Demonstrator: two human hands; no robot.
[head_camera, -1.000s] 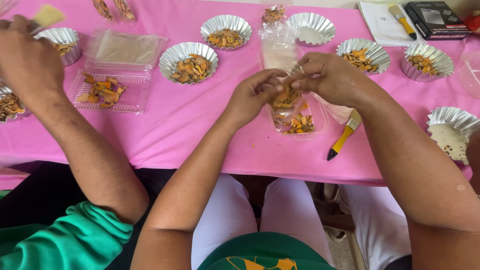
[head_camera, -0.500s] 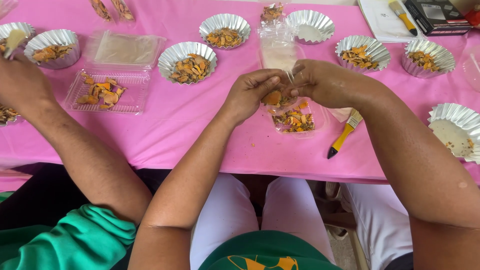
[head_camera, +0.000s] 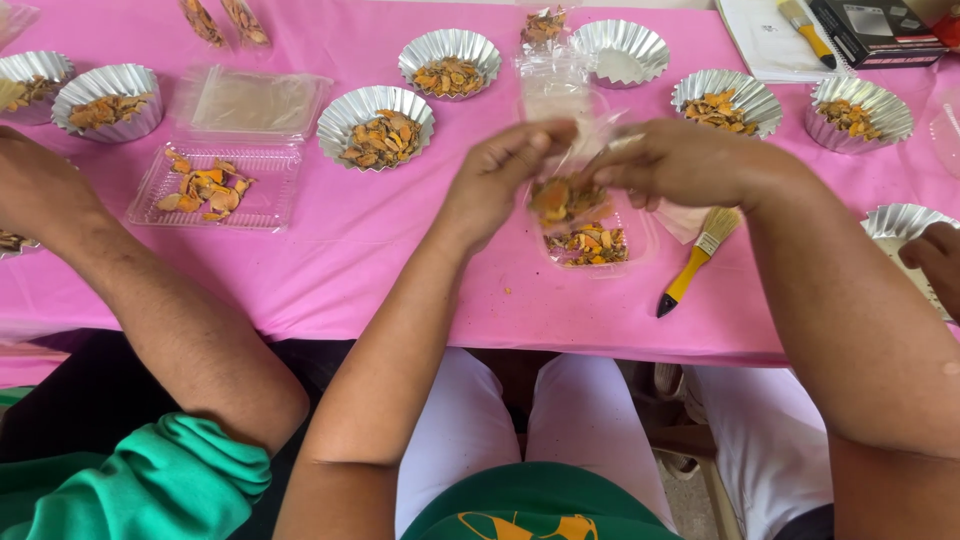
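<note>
Both hands at frame centre: left hand (head_camera: 497, 180) and right hand (head_camera: 685, 165) pinch shut on clear plastic bag (head_camera: 565, 190) of orange dried slices, above clear tray (head_camera: 590, 245).

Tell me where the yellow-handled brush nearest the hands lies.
In the head view, the yellow-handled brush lies on the pink tablecloth, right of the clear tray of orange chips and just below the right hand.

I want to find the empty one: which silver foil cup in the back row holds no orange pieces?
The foil cup at top centre-right, beside the small filled bag; it shows only pale residue.
</note>
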